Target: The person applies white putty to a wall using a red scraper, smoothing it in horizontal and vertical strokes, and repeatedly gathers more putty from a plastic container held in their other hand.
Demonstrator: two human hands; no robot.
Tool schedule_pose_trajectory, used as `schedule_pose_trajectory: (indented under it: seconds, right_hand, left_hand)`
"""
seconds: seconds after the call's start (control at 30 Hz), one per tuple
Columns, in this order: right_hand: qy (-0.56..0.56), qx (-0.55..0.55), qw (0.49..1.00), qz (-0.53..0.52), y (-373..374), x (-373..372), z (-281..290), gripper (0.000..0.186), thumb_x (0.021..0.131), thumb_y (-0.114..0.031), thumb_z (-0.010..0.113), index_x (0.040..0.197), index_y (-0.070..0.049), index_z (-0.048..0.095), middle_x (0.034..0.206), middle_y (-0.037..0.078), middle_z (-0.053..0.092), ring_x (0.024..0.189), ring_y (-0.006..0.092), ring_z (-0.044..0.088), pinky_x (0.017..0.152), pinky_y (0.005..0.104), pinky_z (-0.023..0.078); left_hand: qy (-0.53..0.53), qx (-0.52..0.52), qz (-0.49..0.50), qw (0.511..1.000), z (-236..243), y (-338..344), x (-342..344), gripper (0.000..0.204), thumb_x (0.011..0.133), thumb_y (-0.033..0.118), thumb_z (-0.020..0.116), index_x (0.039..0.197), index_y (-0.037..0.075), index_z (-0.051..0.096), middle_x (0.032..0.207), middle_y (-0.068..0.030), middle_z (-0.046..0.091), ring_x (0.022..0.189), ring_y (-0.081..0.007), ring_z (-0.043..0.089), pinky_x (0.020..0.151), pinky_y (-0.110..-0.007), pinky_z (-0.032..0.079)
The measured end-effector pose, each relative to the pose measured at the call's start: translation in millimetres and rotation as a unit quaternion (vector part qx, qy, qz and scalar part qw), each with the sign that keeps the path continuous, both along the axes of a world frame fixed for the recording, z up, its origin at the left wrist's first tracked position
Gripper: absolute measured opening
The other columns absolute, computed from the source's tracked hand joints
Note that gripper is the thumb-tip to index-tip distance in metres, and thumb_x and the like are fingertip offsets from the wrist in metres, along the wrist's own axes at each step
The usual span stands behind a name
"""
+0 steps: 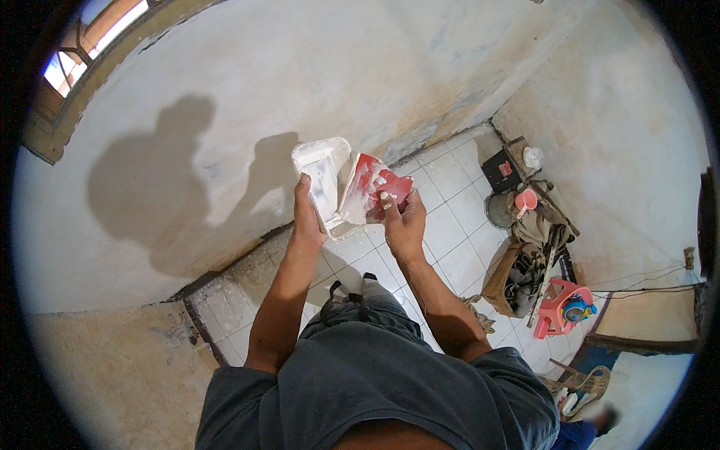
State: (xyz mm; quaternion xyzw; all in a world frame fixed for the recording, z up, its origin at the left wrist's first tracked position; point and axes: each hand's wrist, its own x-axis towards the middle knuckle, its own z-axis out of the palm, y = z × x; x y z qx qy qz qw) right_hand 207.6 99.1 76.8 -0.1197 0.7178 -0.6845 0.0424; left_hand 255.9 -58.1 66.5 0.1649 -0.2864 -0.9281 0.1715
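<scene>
- The white plastic tray [300,156] is hanging in the air before the wall [247,60]; it is probably weighing little and flexing slightly, its rim offering a natural hold.
- The red spreader [383,184] is overlapping the tray's right edge in this view, carrying smears of white paste [351,201]; it is seemingly behaving as a thin, springy sheet, likely slippery where coated, so its outer right edge is looking best for gripping.
- The left hand [306,216] is clamping the tray's left edge, thumb pressing its rim, other fingers hiding from view.
- The right hand [406,225] is pinching the spreader's lower right part, thumb lying on its face.
- Both forearms [276,315] are reaching forward, converging toward the tray.
</scene>
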Motion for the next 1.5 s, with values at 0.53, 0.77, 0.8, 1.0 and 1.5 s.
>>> schedule_pose_trajectory:
  seconds: [0.53,0.77,0.8,1.0,1.5]
  right_hand:
    - [0.015,-0.060,0.998,0.026,-10.3,21.6,11.0,0.016,0.090,-0.006,0.054,0.104,0.001,0.051,0.090,0.007,0.061,0.075,0.0108,0.058,0.065,0.0253,0.049]
    - [0.018,-0.009,1.000,0.023,7.2,-0.5,-1.9,0.016,0.088,-0.006,0.056,0.101,0.003,0.053,0.086,0.007,0.061,0.074,0.0107,0.056,0.066,0.0251,0.047]
    - [0.016,0.006,1.000,0.020,8.0,-4.2,-15.6,0.018,0.087,-0.008,0.056,0.101,0.004,0.053,0.084,0.009,0.062,0.072,0.0124,0.058,0.064,0.0265,0.048]
    - [-0.096,0.031,0.994,0.030,5.7,15.1,-30.1,0.021,0.086,-0.010,0.058,0.100,0.004,0.054,0.085,0.011,0.063,0.072,0.0152,0.060,0.065,0.0289,0.049]
    - [-0.158,0.062,0.985,0.042,9.6,4.1,-68.8,0.017,0.085,-0.001,0.056,0.102,0.003,0.055,0.087,0.007,0.061,0.073,0.0110,0.056,0.063,0.0256,0.047]
  left_hand:
    - [-0.012,0.020,-0.042,0.999,6.9,4.0,5.3,0.072,0.077,0.055,0.054,0.127,0.005,0.043,0.117,-0.0140,0.054,0.105,-0.0273,0.056,0.091,-0.042,0.046]
    - [0.013,0.038,-0.058,0.998,-12.1,-1.5,1.7,0.059,0.084,0.043,0.050,0.125,0.002,0.043,0.117,-0.0154,0.054,0.105,-0.0281,0.055,0.090,-0.042,0.046]
    - [0.014,0.035,-0.063,0.997,-19.5,-2.5,-1.8,0.055,0.086,0.039,0.048,0.125,0.000,0.043,0.117,-0.0159,0.054,0.105,-0.0282,0.055,0.090,-0.042,0.045]
    - [-0.001,0.082,-0.085,0.993,-62.6,-8.3,10.1,0.052,0.088,0.035,0.045,0.125,-0.001,0.042,0.115,-0.0162,0.055,0.104,-0.0283,0.056,0.092,-0.041,0.045]
    - [-0.020,0.124,-0.093,0.988,-70.6,0.6,7.5,0.056,0.087,0.043,0.045,0.127,0.004,0.042,0.118,-0.0135,0.054,0.105,-0.0281,0.055,0.094,-0.041,0.043]
